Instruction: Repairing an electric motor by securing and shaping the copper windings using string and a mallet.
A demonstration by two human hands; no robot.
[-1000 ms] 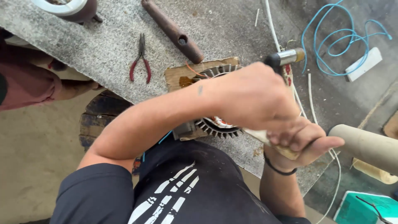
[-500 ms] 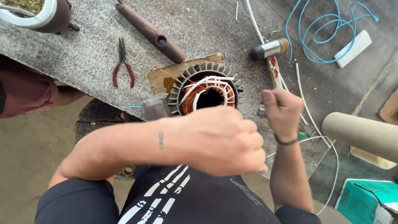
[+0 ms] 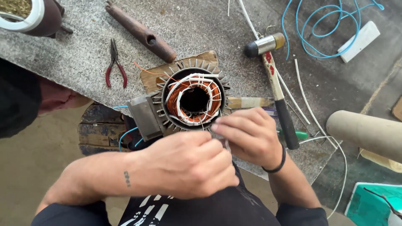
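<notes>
On a speckled stone bench (image 3: 83,58), from left to right: red-handled pliers (image 3: 116,65), a brown wooden handle (image 3: 140,32), then a finned metal motor stator (image 3: 191,99) sitting upright on a scrap of cardboard (image 3: 155,79). Its bore faces up, with copper windings (image 3: 211,98) laced in white sleeving. It looks heavy and rigid; the fins and outer shell seem the safe places to grip, as the thin copper wire would likely bend or scrape.

The left hand (image 3: 188,165) is curled closed at the stator's near edge. The right hand (image 3: 249,134), touching it, pinches something thin, too small to identify. A hammer (image 3: 274,81) lies just right, with blue cable (image 3: 322,25) beyond.
</notes>
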